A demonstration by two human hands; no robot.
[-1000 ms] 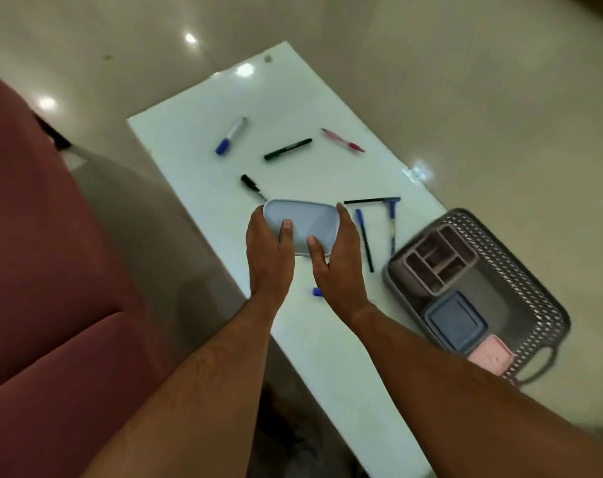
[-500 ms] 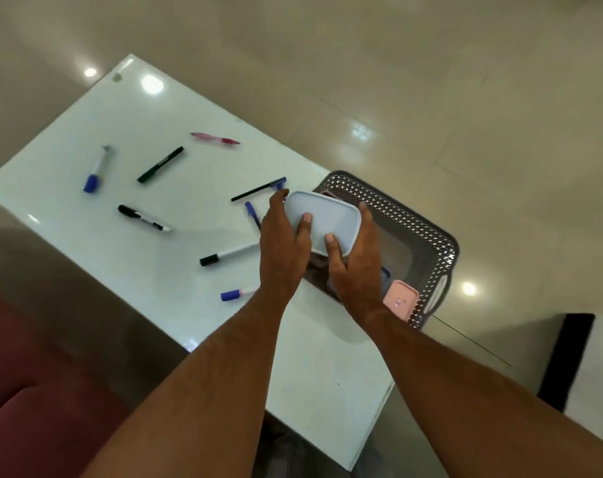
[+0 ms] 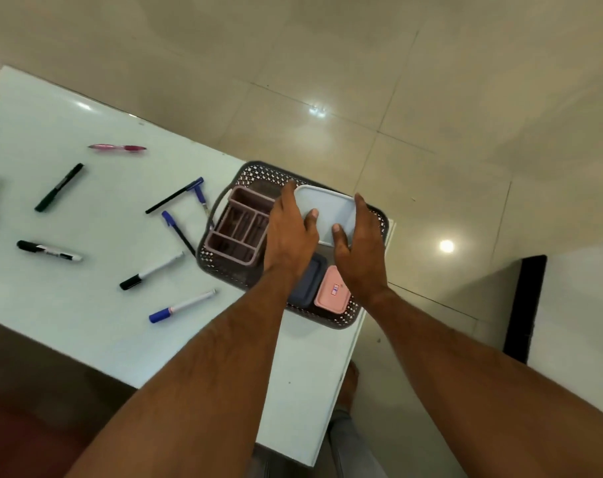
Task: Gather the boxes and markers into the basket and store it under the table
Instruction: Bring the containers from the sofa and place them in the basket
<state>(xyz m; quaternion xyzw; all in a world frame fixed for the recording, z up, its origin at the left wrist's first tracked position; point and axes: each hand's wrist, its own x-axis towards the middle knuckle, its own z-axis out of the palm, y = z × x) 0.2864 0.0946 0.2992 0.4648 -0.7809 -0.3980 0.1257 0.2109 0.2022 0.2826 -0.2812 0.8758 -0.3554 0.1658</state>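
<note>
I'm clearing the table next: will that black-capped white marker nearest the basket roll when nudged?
Probably: the black-capped white marker looks round and lies free on the glossy white table. It seems light and stiff, so a pinch should lift it easily.

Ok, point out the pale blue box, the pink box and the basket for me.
pale blue box (image 3: 331,208): head view, middle of its lid between the two hands.
pink box (image 3: 331,288): head view, centre of its lid, inside the basket.
basket (image 3: 258,170): head view, perforated far rim.
</note>
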